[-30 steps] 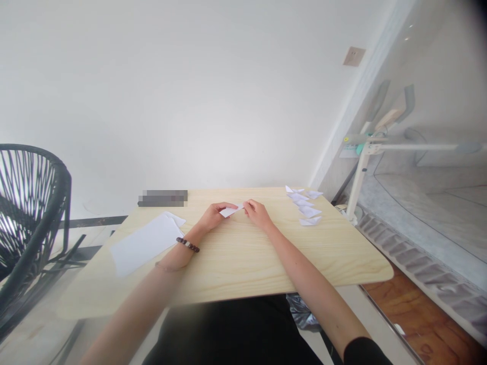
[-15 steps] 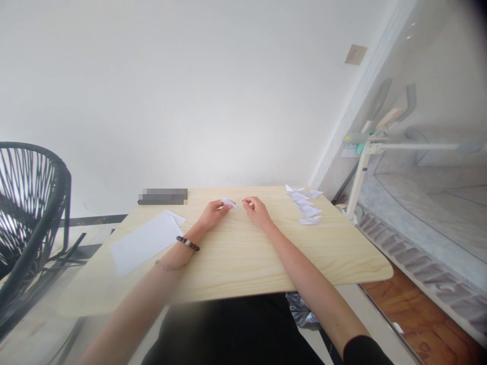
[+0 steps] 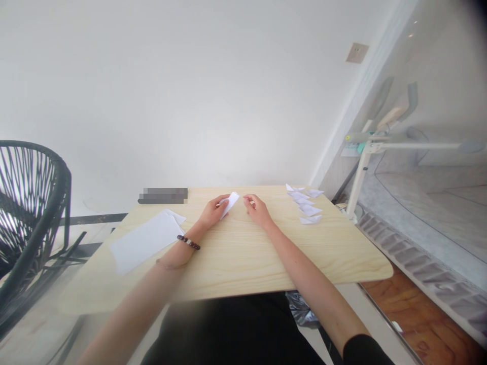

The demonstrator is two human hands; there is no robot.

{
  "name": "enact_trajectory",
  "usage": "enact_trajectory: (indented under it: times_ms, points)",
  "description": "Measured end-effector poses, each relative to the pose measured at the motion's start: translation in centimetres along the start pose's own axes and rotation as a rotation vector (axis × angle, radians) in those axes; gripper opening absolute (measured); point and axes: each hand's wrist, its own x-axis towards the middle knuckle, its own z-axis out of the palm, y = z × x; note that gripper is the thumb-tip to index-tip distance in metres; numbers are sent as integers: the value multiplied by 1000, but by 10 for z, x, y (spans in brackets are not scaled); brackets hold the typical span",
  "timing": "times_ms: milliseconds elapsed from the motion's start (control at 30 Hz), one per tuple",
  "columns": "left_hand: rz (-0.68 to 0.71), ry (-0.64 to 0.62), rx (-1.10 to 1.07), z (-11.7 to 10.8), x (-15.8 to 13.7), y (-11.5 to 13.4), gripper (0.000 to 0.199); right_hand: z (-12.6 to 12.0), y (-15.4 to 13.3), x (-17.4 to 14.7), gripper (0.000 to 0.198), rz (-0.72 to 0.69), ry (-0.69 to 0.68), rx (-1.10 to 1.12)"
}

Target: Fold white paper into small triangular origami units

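A small folded piece of white paper (image 3: 230,204) is pinched between the thumb and fingers of my left hand (image 3: 213,213), its long face turned upward and slanting away to the right. Just right of it is my right hand (image 3: 258,210), its fingers loosely bent with a gap between thumb and forefinger; nothing shows in them, and they are apart from the paper. Several folded white paper boats (image 3: 310,209) lie grouped at the far right of the table. Left of my left forearm lie flat white paper sheets (image 3: 146,243), one with a raised corner.
The pale wooden table (image 3: 236,263) stands against a white wall. A dark blurred-out object (image 3: 163,196) sits at its back left. To the left is a black woven chair (image 3: 34,213); to the right, a white metal frame (image 3: 360,177) and a bed (image 3: 437,203).
The folded paper in my left hand has turned, so that a broader, longer face shows. My right hand's fingers have loosened a little beside it.
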Motion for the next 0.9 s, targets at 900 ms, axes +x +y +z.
enact_trajectory:
  times_ms: [900]
  points:
    - [281,122,256,-2,5,-12,18,-3,-11,-5,25,-54,-94,-3]
